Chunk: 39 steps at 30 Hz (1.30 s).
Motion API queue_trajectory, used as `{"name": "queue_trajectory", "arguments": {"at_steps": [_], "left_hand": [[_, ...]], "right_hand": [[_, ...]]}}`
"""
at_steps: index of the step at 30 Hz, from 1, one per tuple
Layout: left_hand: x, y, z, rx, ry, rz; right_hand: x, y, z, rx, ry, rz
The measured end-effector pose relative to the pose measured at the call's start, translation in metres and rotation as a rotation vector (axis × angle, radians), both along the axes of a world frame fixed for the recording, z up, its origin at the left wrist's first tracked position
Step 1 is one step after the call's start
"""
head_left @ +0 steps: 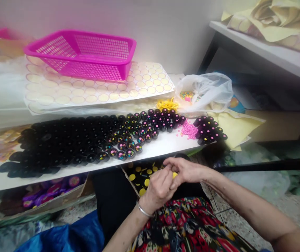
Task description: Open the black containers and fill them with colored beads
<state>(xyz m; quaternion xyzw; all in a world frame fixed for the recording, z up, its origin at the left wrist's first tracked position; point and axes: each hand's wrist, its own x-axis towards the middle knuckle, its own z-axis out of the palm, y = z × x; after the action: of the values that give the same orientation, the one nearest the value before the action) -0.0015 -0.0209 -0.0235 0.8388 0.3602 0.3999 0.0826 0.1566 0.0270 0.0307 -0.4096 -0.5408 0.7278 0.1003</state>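
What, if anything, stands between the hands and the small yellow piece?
Nothing visible does: the left hand and right hand meet around the yellow piece, their fingers covering part of it. The white tabletop and its black cups lie beyond the hands, not in between.

Bare hands meet just off the bench (163,146) edge. Left hand (159,185), bracelet (144,210) at wrist; right hand (189,170) against it. Fingers (173,161) close round a small yellow piece (175,175), mostly hidden. Black cups (68,140) crowd the bench; loose pink beads (188,130) between two groups. Pink basket (92,71) behind, on circle-printed sheet (150,89).
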Motion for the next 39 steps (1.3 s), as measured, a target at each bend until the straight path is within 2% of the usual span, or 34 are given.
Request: {"name": "queue_trajectory", "arguments": {"at_steps": [2,4,7,10,12,16,21,25,28,31,33,34,36,38,39], "left_hand": [[-0.005,-0.014,-0.003,-0.001,0.003,-0.006],[-0.011,-0.023,-0.008,-0.002,-0.033,0.032],[-0.027,-0.026,-0.017,-0.038,-0.072,0.134],[-0.049,-0.028,-0.025,-0.123,-0.102,0.297],[-0.063,-0.032,-0.027,-0.171,-0.141,0.4],[-0.08,-0.044,-0.025,-0.322,-0.243,0.49],[-0.073,-0.045,-0.029,-0.571,-0.334,0.581],[-0.062,-0.029,-0.036,-0.673,-0.186,0.544],[-0.053,-0.015,-0.039,-0.724,-0.038,0.49],[-0.043,-0.01,-0.043,-0.809,0.09,0.427],[-0.039,-0.012,-0.047,-0.82,0.142,0.391],[-0.039,-0.016,-0.049,-0.788,0.151,0.391],[-0.042,-0.024,-0.052,-0.662,0.16,0.461],[-0.049,-0.034,-0.051,-0.533,0.201,0.614],[-0.053,-0.038,-0.048,-0.501,0.241,0.702]], "right_hand": [[-0.005,-0.016,-0.012,-0.104,0.03,-0.01],[-0.012,-0.025,-0.021,-0.099,0.02,-0.034],[-0.027,-0.023,-0.028,0.107,-0.129,-0.088],[-0.045,-0.005,-0.037,0.296,-0.312,-0.138],[-0.058,0.008,-0.047,0.361,-0.42,-0.163],[-0.083,0.018,-0.073,0.401,-0.541,-0.105],[-0.098,0.018,-0.089,0.432,-0.662,-0.046],[-0.096,0.026,-0.089,0.434,-0.746,0.102],[-0.083,0.025,-0.084,0.572,-0.663,0.08],[-0.056,0.013,-0.075,0.713,-0.436,-0.14],[-0.03,0.004,-0.072,0.679,-0.234,-0.374],[-0.014,0.0,-0.074,0.624,-0.127,-0.52],[0.022,-0.001,-0.084,0.419,0.002,-0.869],[0.058,0.004,-0.103,0.161,-0.043,-1.269],[0.074,0.009,-0.114,0.099,-0.081,-1.378]]}}
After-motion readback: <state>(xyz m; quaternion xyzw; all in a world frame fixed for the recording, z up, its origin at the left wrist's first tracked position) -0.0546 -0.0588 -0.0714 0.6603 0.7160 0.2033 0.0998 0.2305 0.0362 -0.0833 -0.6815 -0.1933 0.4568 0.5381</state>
